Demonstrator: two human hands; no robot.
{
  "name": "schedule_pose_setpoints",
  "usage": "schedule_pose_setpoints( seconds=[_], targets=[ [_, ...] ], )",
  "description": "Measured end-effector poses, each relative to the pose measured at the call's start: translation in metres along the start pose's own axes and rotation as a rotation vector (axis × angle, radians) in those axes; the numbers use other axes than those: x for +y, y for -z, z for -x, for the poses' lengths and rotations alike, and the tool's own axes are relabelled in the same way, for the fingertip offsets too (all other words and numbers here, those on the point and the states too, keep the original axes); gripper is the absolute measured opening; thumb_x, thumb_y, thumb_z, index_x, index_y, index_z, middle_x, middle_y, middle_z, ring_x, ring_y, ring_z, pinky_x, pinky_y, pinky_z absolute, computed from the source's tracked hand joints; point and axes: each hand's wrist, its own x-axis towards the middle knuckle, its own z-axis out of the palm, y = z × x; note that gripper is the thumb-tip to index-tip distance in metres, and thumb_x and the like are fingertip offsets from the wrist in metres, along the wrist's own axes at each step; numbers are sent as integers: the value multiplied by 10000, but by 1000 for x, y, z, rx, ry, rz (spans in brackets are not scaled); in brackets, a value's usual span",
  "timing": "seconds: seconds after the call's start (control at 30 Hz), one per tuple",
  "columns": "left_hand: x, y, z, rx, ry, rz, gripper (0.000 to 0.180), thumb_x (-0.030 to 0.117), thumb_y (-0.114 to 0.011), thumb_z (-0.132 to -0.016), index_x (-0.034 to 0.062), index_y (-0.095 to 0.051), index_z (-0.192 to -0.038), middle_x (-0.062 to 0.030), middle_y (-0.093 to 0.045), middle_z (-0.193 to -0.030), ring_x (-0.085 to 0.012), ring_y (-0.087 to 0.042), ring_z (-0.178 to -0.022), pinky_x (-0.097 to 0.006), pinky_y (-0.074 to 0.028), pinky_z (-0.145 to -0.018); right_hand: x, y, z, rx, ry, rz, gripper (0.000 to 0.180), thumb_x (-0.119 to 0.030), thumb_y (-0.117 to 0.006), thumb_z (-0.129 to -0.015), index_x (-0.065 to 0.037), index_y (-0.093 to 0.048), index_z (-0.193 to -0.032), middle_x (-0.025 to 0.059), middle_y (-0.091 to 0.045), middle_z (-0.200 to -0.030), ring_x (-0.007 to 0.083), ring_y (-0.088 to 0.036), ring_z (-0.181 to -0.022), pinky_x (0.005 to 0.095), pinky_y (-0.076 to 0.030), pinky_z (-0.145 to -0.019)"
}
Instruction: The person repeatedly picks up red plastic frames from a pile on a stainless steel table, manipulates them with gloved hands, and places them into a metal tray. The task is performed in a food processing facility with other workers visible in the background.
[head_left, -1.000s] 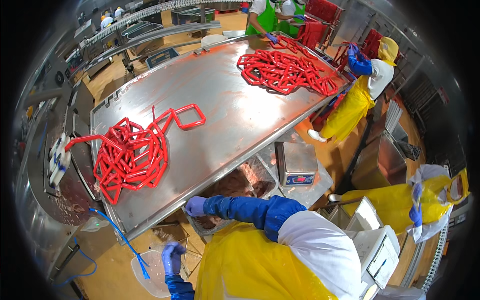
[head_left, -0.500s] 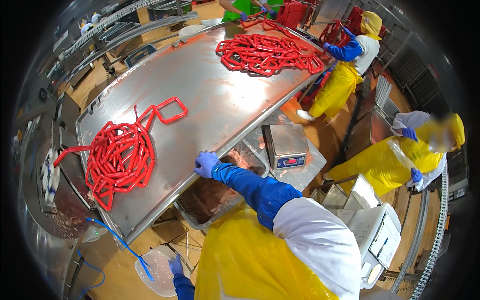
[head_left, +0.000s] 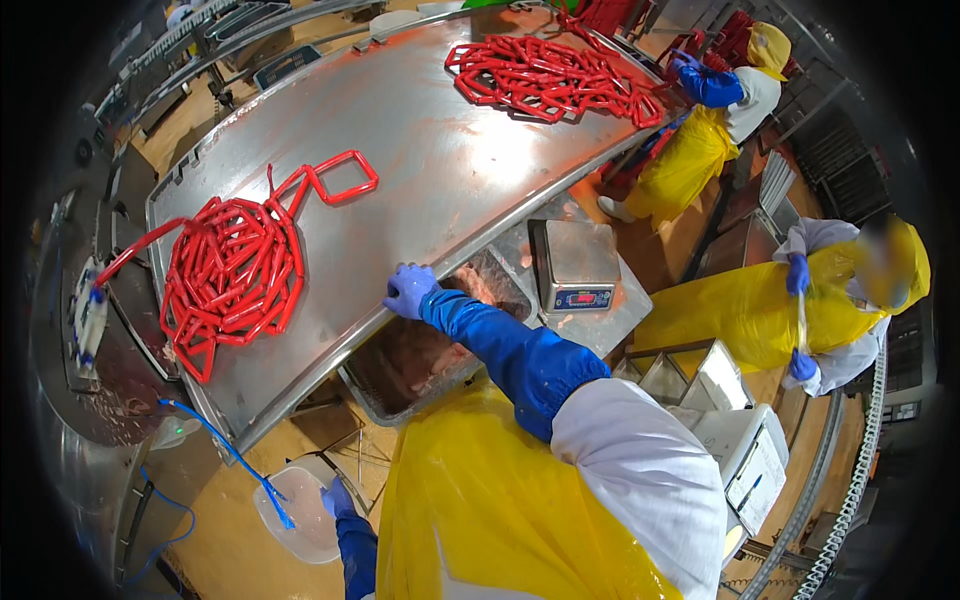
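Note:
My right hand (head_left: 410,290), in a blue-violet glove, is closed over the near edge of a steel table (head_left: 400,170). Low in the view my left hand (head_left: 338,497) hangs beside the rim of a whitish plastic tub (head_left: 298,545). Its fingers look loosely stretched; whether they touch the tub I cannot make out. A coiled heap of linked red sausages (head_left: 235,270) lies on the table's left part. One strand runs from it to a round white machine part (head_left: 88,330). Blue strips (head_left: 215,435) hang from the table's left corner over the tub.
A larger pile of red sausages (head_left: 550,80) lies at the far end, with a co-worker (head_left: 700,130) beside it. Another co-worker (head_left: 800,300) stands right, holding a pale strip. Under the table edge are a metal tray (head_left: 395,375) with pinkish meat and a scale (head_left: 575,265).
The view has shifted slightly, so the table sits higher. The co-worker on the right has brought both hands to the pale strip. My hands keep nearly the same places.

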Motion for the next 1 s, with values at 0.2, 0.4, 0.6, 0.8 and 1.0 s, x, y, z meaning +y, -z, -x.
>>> schedule_pose_setpoints(
  seconds=[0.2,0.4,0.6,0.8,1.0],
  targets=[
    [5,1,6,-23,-4,69,766,337,-739,-833,-151,-527,-1384,-265,-682,-1286,-351,-672,-1180,-401,-507,-1016,-3,2,2,11,1,-12,313,-455,-738,-857,-160,-759,-957,128,-660,-1110,335,-636,-1115,519,-479,-957],
    [0,-2,-5,-12,28,54,775,311,-724,-832,-149,-505,-1415,-264,-676,-1298,-352,-665,-1196,-399,-506,-1027,0,1,0,8,-8,16,319,-468,-733,-866,-164,-760,-960,126,-656,-1124,332,-633,-1116,518,-478,-962],
    [10,2,5,-7,30,-11,686,275,-704,-857,-135,-540,-1382,-258,-687,-1272,-345,-684,-1140,-405,-522,-992,-1,-3,-2,26,8,8,318,-471,-727,-870,-167,-758,-958,122,-659,-1113,328,-637,-1109,521,-479,-955],
    [17,-1,10,-13,-1,89,648,269,-702,-862,-124,-567,-1359,-246,-706,-1230,-348,-695,-1096,-413,-538,-950,3,-3,1,50,6,6,323,-468,-727,-862,-163,-751,-966,124,-661,-1089,331,-640,-1101,519,-482,-952],
    [-12,-3,-5,48,0,-58,654,281,-702,-857,-125,-572,-1353,-245,-710,-1225,-347,-696,-1106,-415,-536,-958,-5,2,1,19,5,-7,323,-472,-730,-871,-157,-751,-940,133,-656,-1104,327,-627,-1121,522,-472,-970]
  ],
)
